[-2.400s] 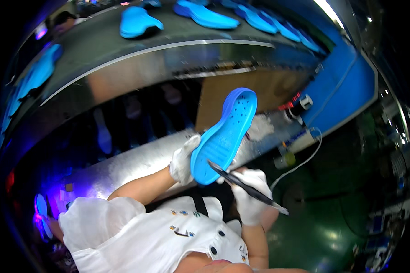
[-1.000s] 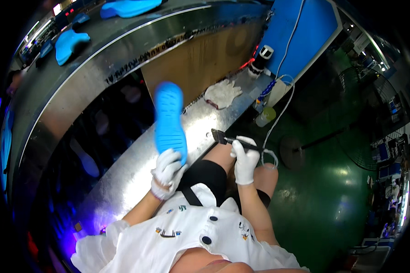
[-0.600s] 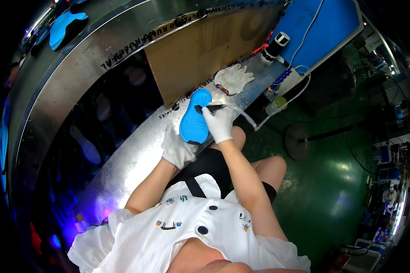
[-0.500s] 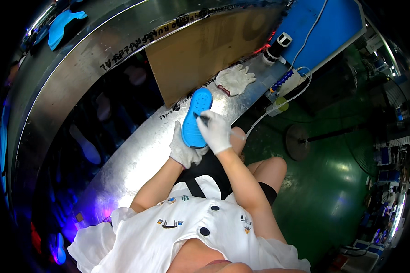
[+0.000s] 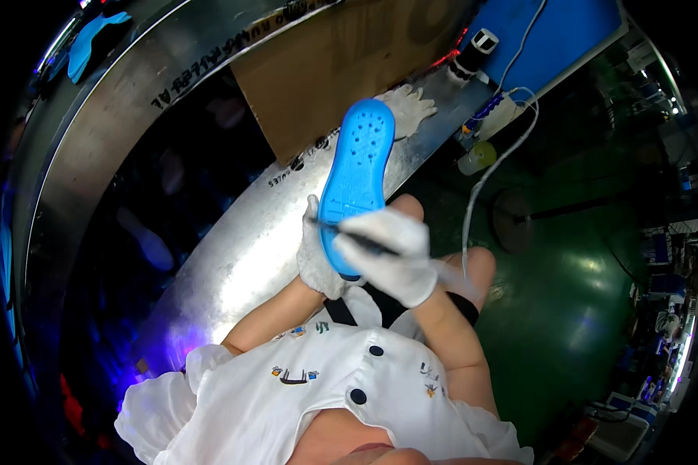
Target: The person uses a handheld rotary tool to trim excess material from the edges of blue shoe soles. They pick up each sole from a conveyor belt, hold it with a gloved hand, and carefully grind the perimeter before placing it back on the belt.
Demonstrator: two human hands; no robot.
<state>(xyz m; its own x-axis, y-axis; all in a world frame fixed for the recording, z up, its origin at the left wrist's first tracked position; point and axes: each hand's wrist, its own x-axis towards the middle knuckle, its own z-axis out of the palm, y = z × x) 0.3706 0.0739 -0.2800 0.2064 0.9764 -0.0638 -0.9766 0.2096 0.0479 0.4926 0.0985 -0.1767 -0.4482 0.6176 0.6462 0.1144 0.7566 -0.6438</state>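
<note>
While the blue sole (image 5: 358, 170) was gripped by the left hand (image 5: 319, 260) near the counter (image 5: 236, 267), a dark brush (image 5: 374, 246) was clasped in the right hand (image 5: 399, 252) — brushing seemed underway, with steady strokes called for next.

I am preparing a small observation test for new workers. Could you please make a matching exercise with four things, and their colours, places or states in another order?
1. shoe sole
2. right hand
3. loose glove
4. cardboard sheet

A. gripping a dark brush
B. brown
C. blue, held in the left hand
D. lying on the metal bench

Pairs: 1-C; 2-A; 3-D; 4-B
</note>
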